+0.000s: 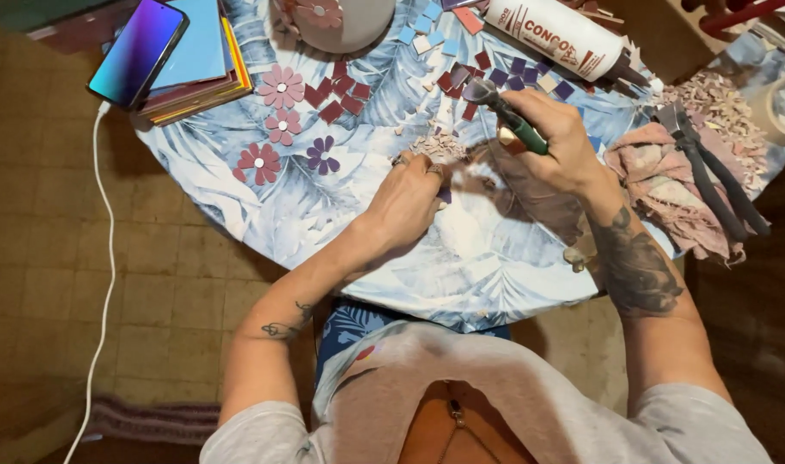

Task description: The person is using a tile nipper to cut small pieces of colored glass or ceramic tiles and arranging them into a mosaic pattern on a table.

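My right hand (557,137) grips a cutter (506,113), left hand (409,202) pinches a tile (445,196) on round leaf-print table (341,215), brown tiled floor (152,283) below.

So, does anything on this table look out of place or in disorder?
Mostly no. Pale tile chips lie scattered at the table's far right edge, beside the nippers on a pink cloth. The glue bottle lies on its side.

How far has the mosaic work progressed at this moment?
Done: four tile flowers lie assembled on the table. In hand: the right hand grips a green-handled tool while the left hand holds a small piece under it. Left: loose red and purple tiles lie unarranged.
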